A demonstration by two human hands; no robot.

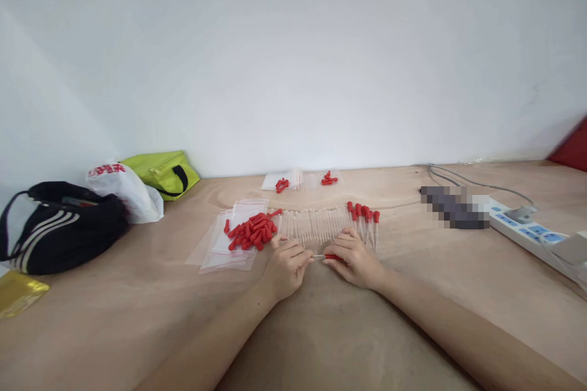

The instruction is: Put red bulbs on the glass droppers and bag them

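Between my two hands lies a thin clear glass dropper tube (318, 256), held level just above the table. My left hand (288, 266) pinches its left part. The fingers of my right hand (353, 258) are closed around a red rubber bulb (333, 256) at the tube's right end; how far it sits on the tube is hidden. Behind the hands runs a row of bare glass tubes (314, 224). Several droppers with red bulbs (365, 212) lie at its right end. Left of the row, a pile of loose red bulbs (251, 232) rests on clear zip bags (213, 261).
Farther back are two small bags with red-bulbed droppers (329, 181). A black bag (68, 229), a white plastic bag (123, 190) and a lime pouch (160, 172) stand left. Right are a pixelated dark object (454, 206) and a power strip (527, 226) with cables.
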